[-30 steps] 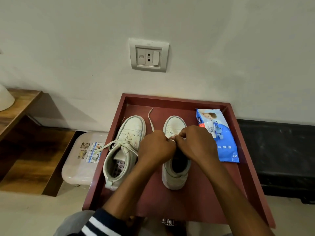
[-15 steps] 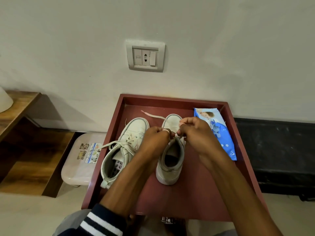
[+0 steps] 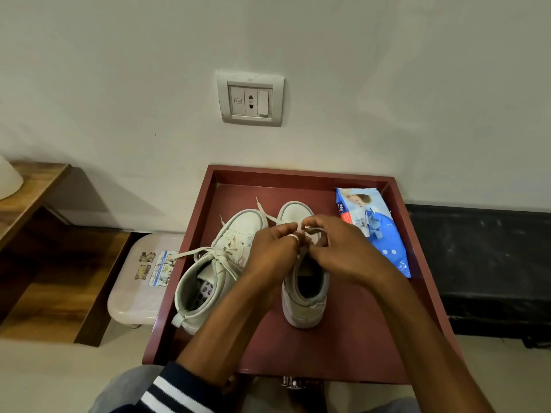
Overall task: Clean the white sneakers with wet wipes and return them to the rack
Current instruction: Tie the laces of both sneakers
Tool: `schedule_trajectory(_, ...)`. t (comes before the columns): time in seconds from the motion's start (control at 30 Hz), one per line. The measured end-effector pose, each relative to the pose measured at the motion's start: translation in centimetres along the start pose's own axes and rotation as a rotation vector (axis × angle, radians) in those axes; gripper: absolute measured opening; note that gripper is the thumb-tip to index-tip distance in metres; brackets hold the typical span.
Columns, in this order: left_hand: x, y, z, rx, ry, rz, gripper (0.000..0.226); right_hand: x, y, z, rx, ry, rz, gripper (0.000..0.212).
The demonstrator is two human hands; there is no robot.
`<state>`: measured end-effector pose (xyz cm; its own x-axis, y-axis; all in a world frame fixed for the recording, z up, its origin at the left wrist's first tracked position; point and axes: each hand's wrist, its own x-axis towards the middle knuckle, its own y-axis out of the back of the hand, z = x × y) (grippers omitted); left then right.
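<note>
While the right sneaker (image 3: 304,308) stands on the red tray (image 3: 343,338), the left hand (image 3: 272,251) and right hand (image 3: 346,251) stay curled together over its tongue, pinching the lace (image 3: 267,213). Farther off, the lace's loose end now slants steeper than before.

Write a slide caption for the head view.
Left hand and right hand pinch the lace of the right-side sneaker on a tray; second sneaker and wipes pack alongside.
</note>
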<state>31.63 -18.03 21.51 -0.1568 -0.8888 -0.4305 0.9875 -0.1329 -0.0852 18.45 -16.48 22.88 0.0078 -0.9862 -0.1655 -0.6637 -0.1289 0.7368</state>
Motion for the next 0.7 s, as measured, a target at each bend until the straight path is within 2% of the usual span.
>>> schedule_trajectory(0.07, 0.0, 0.1, -0.3, 0.032, -0.094, -0.019, 0.047, -0.1, 0.1, 0.2, -0.042, 0.021, -0.025, 0.034)
schedule_trajectory(0.1, 0.0, 0.1, -0.2, 0.035, -0.124, -0.02, 0.047, -0.2, 0.1, 0.3, -0.076, 0.036, -0.013, 0.026)
schedule_trajectory(0.17, -0.1, 0.1, -0.3, 0.011, -0.161, -0.011, 0.025, -0.3, 0.2, 0.4, -0.135, 0.056, 0.0, 0.016)
schedule_trajectory(0.2, -0.2, 0.1, -0.2, -0.006, -0.169, -0.014, 0.016, -0.4, 0.2, 0.3, -0.162, 0.062, -0.005, 0.017)
schedule_trajectory(0.33, 0.2, 0.7, -0.1, 0.01, -0.163, -0.045, 0.027, -0.5, 0.4, 0.1, -0.212, 0.065, 0.016, 0.023)
schedule_trajectory(0.4, 0.7, 1.8, 0.2, 0.292, -0.206, -0.018, 0.03, -0.6, 0.1, -0.1, -0.196, 0.072, 0.013, 0.029)
schedule_trajectory(0.47, 1.0, 4.0, 0.6, 0.759, -0.336, 0.112, 0.017, -0.6, -0.3, -0.1, -0.194, 0.067, 0.017, 0.043)
schedule_trajectory(0.53, 0.5, 6.7, 1.2, 1.088, -0.408, 0.246, 0.023, -0.5, -0.6, 0.2, -0.206, 0.053, 0.023, 0.051)
schedule_trajectory(0.63, -1.6, 9.4, 1.6, 1.298, -0.298, 0.285, 0.042, -0.3, -0.9, 0.6, -0.218, 0.035, -0.035, 0.053)
schedule_trajectory(0.7, -3.3, 10.0, 1.4, 1.428, -0.236, 0.284, 0.054, -0.2, -1.2, 0.2, -0.199, 0.037, -0.008, 0.044)
